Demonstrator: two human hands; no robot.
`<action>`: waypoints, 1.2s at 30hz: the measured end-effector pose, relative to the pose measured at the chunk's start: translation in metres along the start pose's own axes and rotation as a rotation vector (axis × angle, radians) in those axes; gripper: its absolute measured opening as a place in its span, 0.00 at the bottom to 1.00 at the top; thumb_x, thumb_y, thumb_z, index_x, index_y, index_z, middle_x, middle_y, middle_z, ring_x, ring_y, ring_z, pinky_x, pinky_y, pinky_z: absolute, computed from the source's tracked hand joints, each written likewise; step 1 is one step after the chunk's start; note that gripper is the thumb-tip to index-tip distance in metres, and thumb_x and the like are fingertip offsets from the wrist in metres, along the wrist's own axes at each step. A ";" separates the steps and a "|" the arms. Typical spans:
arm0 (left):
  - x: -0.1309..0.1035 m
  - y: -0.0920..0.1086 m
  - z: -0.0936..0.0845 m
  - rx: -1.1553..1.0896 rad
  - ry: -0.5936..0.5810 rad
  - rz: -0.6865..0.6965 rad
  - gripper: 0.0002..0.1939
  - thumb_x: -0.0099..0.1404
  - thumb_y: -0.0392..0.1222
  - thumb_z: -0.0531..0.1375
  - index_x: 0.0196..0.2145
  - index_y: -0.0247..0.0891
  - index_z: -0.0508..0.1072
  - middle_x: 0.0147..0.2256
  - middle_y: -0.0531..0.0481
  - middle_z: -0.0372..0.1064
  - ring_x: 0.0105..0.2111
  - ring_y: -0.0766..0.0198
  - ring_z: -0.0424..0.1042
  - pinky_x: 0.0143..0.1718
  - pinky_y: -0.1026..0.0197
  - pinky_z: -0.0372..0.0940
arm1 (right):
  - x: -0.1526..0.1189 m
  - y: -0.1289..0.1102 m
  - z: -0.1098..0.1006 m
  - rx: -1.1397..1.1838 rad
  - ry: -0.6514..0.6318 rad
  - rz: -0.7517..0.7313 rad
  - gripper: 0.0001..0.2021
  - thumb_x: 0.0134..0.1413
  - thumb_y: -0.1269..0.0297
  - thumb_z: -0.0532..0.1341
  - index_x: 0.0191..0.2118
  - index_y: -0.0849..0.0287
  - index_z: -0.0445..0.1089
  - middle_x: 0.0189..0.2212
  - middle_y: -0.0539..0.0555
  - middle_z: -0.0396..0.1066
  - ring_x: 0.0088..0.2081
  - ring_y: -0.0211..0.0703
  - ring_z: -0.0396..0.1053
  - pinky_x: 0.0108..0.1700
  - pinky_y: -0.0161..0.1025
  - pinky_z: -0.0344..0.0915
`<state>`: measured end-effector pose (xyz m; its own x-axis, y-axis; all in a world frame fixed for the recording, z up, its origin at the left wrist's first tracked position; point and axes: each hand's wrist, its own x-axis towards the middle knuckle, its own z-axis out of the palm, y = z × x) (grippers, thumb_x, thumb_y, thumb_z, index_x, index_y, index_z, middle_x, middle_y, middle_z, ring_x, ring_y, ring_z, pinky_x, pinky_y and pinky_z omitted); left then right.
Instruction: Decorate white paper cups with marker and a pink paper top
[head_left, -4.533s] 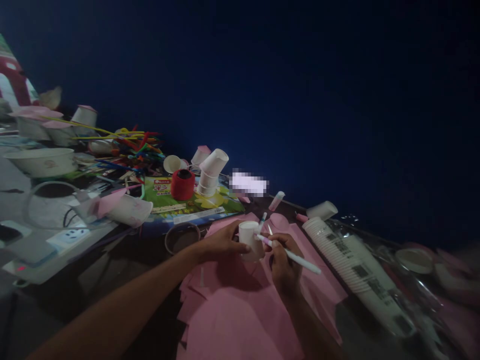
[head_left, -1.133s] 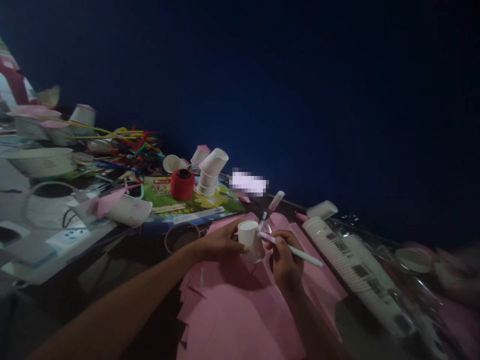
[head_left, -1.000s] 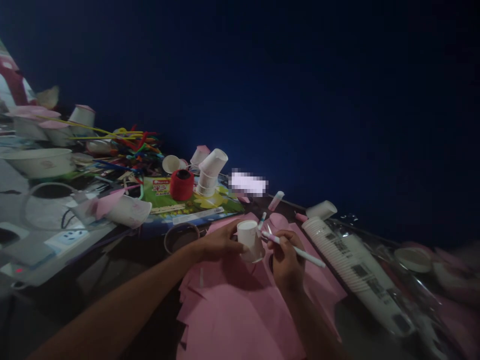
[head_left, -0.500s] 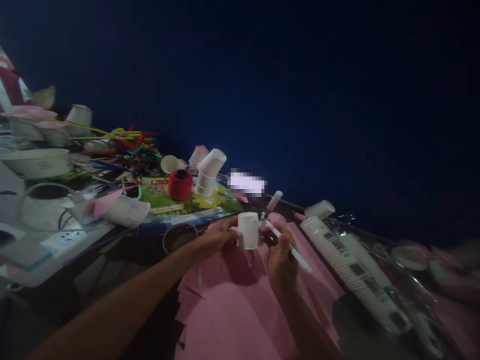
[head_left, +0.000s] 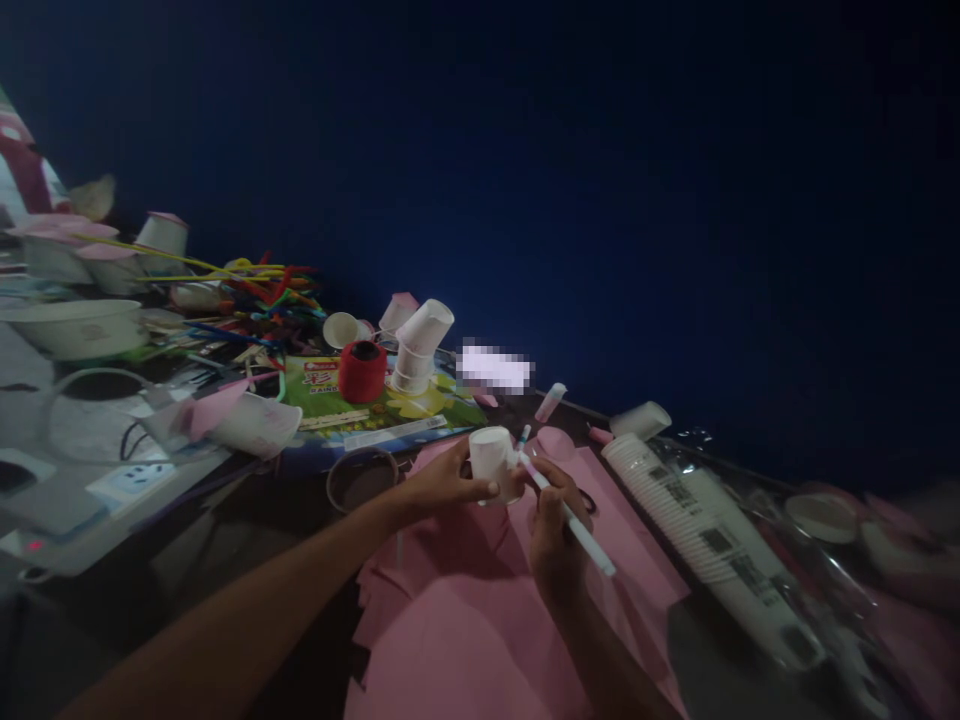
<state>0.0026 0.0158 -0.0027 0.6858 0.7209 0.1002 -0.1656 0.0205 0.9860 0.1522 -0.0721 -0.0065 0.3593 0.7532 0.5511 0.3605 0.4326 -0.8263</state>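
A white paper cup (head_left: 491, 458), bottom up and slightly tilted, is held above a stack of pink paper (head_left: 480, 620). My left hand (head_left: 442, 480) grips it from the left, with the thumb across its lower side. In my right hand (head_left: 556, 520) is a white marker (head_left: 585, 540), slanting up toward the cup; its tip end is at the cup's right side. A small pen cap (head_left: 523, 437) shows just above the marker's tip end. Black scissor handles or a similar dark loop (head_left: 587, 502) lie partly behind my right hand.
Stacked cups in plastic (head_left: 697, 530) lie to the right. Behind on the left are a red yarn roll (head_left: 362, 372), leaning stacked cups (head_left: 414, 360), a green packet (head_left: 322, 380) and coloured pipe cleaners (head_left: 277, 290). A power strip (head_left: 127, 490) sits at far left, near a tape roll (head_left: 360, 480).
The cup has turned and shifted slightly left. My left thumb has come forward across it. My right hand and the marker have moved slightly down and left, with the tip end at the cup.
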 end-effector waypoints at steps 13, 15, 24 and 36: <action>-0.004 0.007 0.004 -0.002 0.021 -0.073 0.36 0.50 0.44 0.69 0.54 0.34 0.62 0.42 0.45 0.69 0.42 0.58 0.68 0.43 0.59 0.63 | 0.009 -0.012 -0.005 -0.099 0.033 -0.059 0.08 0.57 0.61 0.56 0.38 0.59 0.67 0.28 0.51 0.69 0.29 0.40 0.67 0.30 0.37 0.65; -0.005 0.010 0.005 0.009 0.006 -0.086 0.34 0.51 0.44 0.68 0.53 0.33 0.62 0.43 0.45 0.69 0.42 0.58 0.68 0.43 0.59 0.62 | 0.009 -0.011 -0.006 -0.094 0.013 -0.061 0.07 0.57 0.62 0.56 0.38 0.58 0.67 0.29 0.52 0.69 0.30 0.40 0.68 0.31 0.38 0.66; -0.006 0.018 0.009 0.005 0.005 -0.114 0.27 0.49 0.43 0.68 0.46 0.35 0.66 0.40 0.48 0.68 0.40 0.60 0.67 0.40 0.60 0.62 | 0.011 -0.011 -0.008 -0.077 -0.036 -0.128 0.06 0.57 0.65 0.57 0.39 0.57 0.68 0.33 0.52 0.69 0.33 0.41 0.69 0.34 0.38 0.67; -0.006 0.019 0.010 -0.015 0.001 -0.114 0.25 0.50 0.42 0.68 0.45 0.35 0.66 0.39 0.49 0.67 0.39 0.61 0.66 0.40 0.61 0.61 | 0.013 -0.015 -0.008 -0.055 -0.082 -0.134 0.05 0.57 0.66 0.56 0.38 0.57 0.68 0.31 0.51 0.68 0.31 0.40 0.68 0.33 0.38 0.66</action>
<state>0.0024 0.0046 0.0164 0.6997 0.7143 -0.0124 -0.0971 0.1123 0.9889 0.1588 -0.0725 0.0140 0.2345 0.7295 0.6425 0.4479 0.5056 -0.7374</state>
